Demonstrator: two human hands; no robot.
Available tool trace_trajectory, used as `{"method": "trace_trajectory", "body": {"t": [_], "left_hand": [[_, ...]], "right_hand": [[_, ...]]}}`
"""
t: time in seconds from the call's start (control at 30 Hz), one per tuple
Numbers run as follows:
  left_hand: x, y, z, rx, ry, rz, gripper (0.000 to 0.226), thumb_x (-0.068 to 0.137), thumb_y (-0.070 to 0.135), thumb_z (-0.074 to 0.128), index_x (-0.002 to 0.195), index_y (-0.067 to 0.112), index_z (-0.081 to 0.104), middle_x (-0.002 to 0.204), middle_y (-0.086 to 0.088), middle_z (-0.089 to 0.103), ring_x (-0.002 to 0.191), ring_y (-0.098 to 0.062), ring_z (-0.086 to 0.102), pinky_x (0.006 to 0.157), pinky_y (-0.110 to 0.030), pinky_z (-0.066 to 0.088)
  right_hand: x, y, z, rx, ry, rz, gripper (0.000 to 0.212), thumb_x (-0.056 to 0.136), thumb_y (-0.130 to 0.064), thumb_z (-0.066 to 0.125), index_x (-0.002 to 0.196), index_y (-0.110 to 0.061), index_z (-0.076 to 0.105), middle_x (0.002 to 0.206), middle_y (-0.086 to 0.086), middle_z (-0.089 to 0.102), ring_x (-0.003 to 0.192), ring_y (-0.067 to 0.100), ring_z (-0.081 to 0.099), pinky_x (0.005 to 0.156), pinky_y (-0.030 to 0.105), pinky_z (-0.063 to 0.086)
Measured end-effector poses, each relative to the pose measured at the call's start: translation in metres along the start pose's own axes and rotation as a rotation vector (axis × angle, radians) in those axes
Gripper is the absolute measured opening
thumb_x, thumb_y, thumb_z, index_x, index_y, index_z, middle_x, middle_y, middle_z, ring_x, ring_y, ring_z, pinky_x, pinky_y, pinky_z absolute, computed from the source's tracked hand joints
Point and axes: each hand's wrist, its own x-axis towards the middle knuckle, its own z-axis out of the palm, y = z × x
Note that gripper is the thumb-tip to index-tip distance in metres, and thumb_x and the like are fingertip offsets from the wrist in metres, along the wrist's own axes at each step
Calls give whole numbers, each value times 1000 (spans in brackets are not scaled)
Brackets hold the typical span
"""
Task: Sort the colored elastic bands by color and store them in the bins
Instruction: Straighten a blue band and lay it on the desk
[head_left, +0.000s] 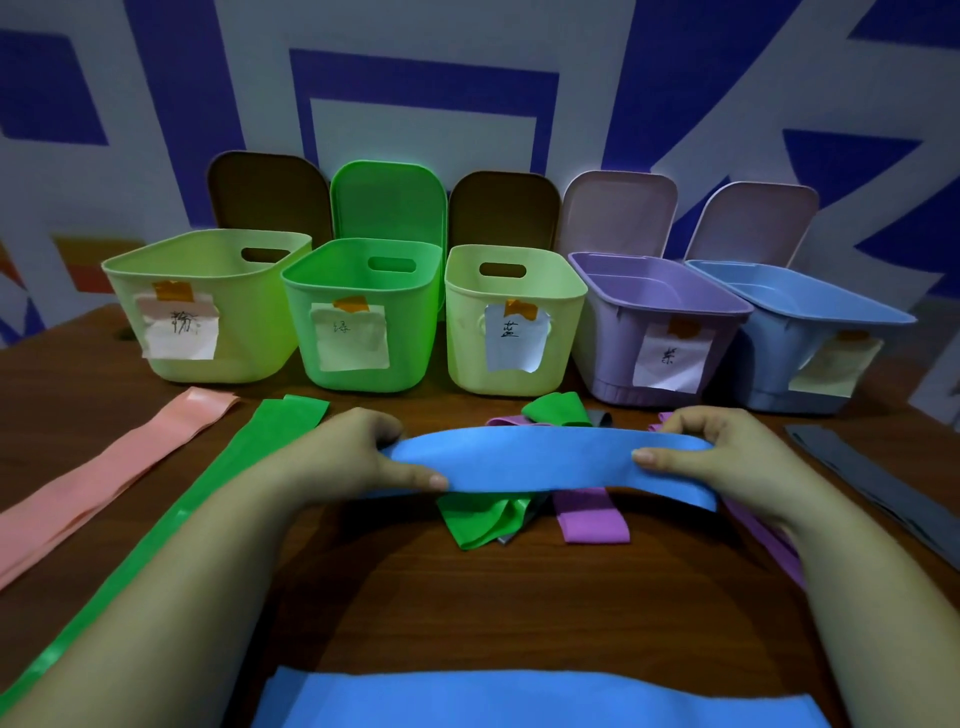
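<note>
Blue band (545, 460) stretched between left hand (353, 457) and right hand (727, 452); thumbs on top.

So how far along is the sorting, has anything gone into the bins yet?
Early, it seems. The five bins show no bands inside, though their bottoms are partly hidden. Both hands, left hand and right hand, hold a blue band stretched between them. Left on the table: a pink band, a long green band, crumpled green, purple and grey ones.
</note>
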Motion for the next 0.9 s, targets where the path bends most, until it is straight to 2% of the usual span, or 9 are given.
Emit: {"method": "trace_trajectory", "body": {"t": [0.07,0.23,0.37,0.43,0.57,0.67,0.73,0.8,0.9], "left_hand": [[-2,0,-4,-47,-25,-10,68,44,82,65,56,19,44,54,8,32,50,-9,31,51,-27,21],[-3,-9,-6,-227,-123,-5,60,47,77,66,59,19,54,55,5,44,52,-9,40,55,-28,27],[-4,-18,-12,-528,-197,-33,16,55,36,74,58,21,68,60,4,63,53,-9,55,51,-18,39],[-2,-23,-12,-555,-207,-64,7,59,24,75,59,19,70,64,2,68,58,-11,60,51,-16,43],[5,-33,-11,-457,9,-213,18,64,26,86,64,18,70,61,4,65,65,-15,57,57,-25,41],[9,-41,-13,-649,137,-311,36,38,42,92,57,20,72,67,-5,70,69,-24,62,71,-33,48],[10,-41,-11,-840,152,-313,59,25,48,91,72,16,75,87,-22,71,81,-31,65,80,-41,49],[8,-31,-12,-1071,156,-291,62,39,36,91,90,6,73,96,-26,70,87,-34,67,79,-41,54],[5,-19,-13,-1263,196,-240,32,69,12,76,96,-2,68,84,-18,73,67,-26,70,55,-27,58]], "right_hand": [[1,2,0,-8,3,11,25,64,-19,83,64,-7,61,52,-5,61,45,0,53,44,11,41],[4,10,2,-71,-7,53,28,64,-22,84,59,-13,58,51,-4,61,44,1,52,45,14,40],[5,14,-1,-25,-13,91,26,64,-22,83,65,-8,60,53,-5,62,46,1,53,45,12,41],[6,17,-3,-13,-42,116,23,63,-22,82,67,-9,64,59,-9,64,53,1,56,51,14,43],[10,22,-7,43,-107,191,14,72,-9,76,81,-2,67,80,-3,67,74,2,58,56,11,44],[10,22,-9,163,-100,215,26,75,-2,69,99,8,62,78,8,68,68,16,61,56,18,50],[9,22,-7,295,-94,237,22,80,4,63,102,5,60,74,10,69,60,15,64,51,18,51],[9,18,-6,368,-80,237,27,78,5,63,104,1,60,78,10,70,61,13,67,51,19,53],[12,3,-12,337,-46,179,28,75,7,64,102,1,61,77,11,71,60,12,67,50,18,53]]}}
